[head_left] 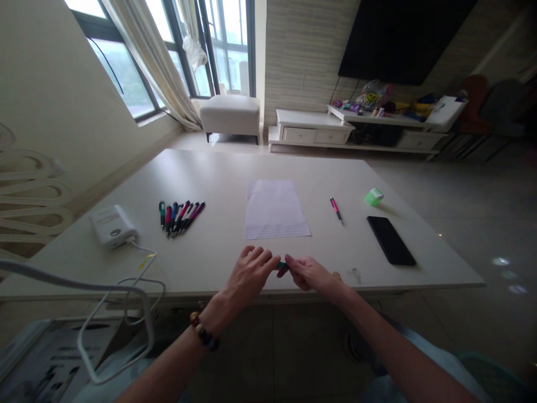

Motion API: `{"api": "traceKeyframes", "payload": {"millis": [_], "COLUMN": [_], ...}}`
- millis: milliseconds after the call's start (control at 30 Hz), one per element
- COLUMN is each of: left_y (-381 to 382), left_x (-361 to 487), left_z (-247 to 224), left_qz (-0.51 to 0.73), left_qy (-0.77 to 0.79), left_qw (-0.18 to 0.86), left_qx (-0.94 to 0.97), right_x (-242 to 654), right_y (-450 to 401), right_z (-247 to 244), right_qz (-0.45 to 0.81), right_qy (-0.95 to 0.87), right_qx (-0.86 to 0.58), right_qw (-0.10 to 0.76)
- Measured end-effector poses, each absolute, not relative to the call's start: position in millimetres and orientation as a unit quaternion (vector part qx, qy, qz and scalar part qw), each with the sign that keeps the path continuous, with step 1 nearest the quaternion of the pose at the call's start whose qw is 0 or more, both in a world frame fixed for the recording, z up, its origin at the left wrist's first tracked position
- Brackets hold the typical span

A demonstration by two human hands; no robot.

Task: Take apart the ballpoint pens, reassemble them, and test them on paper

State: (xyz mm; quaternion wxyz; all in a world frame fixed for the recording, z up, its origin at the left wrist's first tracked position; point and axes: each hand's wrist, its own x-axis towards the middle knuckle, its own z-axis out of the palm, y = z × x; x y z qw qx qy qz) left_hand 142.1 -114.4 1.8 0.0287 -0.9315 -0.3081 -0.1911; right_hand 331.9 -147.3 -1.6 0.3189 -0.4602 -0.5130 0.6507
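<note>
I have the left hand (250, 271) and right hand (309, 272) close together over the table's (218, 179) near side, fingers curled, thumbs and forefingers pinched nearly closed on a small green piece (281, 265) between them; mostly covered, so I can't tell what it is. Paper (274, 207) lies flat just beyond the fingertips. Bunch of pens (180, 217) farther out, left of the fingers; one pink-and-black pen (336, 210) alone, beyond and right. Phone (390, 239) is well right of the fingers, small green-and-white box (374, 196) past it. White device (112, 226) sits far left of them.
</note>
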Motion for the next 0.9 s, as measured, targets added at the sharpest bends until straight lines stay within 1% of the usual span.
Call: {"api": "traceKeyframes", "payload": {"millis": [100,200,267,433,533,600,767,833,900], "left_y": [-120,-125,-126,-125,-124,-124,-127,-129,-130], "left_x": [142,142,140,138,138,138,138,139,139], "left_z": [2,4,7,17,22,23,17,16,16], "left_qz": [-0.133,-0.086,-0.072,-0.083,-0.097,-0.11,-0.107,-0.093,-0.083], "left_qy": [-0.31,-0.324,-0.333,-0.343,-0.341,-0.348,-0.347,-0.345,-0.349], "left_qw": [0.011,-0.025,-0.062,-0.183,-0.221,-0.202,-0.069,-0.047,-0.062], "left_qx": [-0.941,-0.942,-0.938,-0.918,-0.909,-0.909,-0.929,-0.933,-0.931], "right_x": [330,329,328,326,326,328,331,329,326], "right_y": [-150,-154,-156,-161,-162,-160,-154,-154,-157], "right_z": [-6,-7,-6,2,7,7,-3,-7,-8], "right_qz": [0.696,0.675,0.625,0.443,0.384,0.417,0.662,0.696,0.672], "right_qy": [-0.479,-0.493,-0.537,-0.676,-0.702,-0.68,-0.521,-0.484,-0.495], "right_qx": [-0.433,-0.447,-0.472,-0.497,-0.5,-0.502,-0.455,-0.438,-0.448], "right_qw": [0.312,0.318,0.315,0.317,0.331,0.334,0.287,0.298,0.321]}}
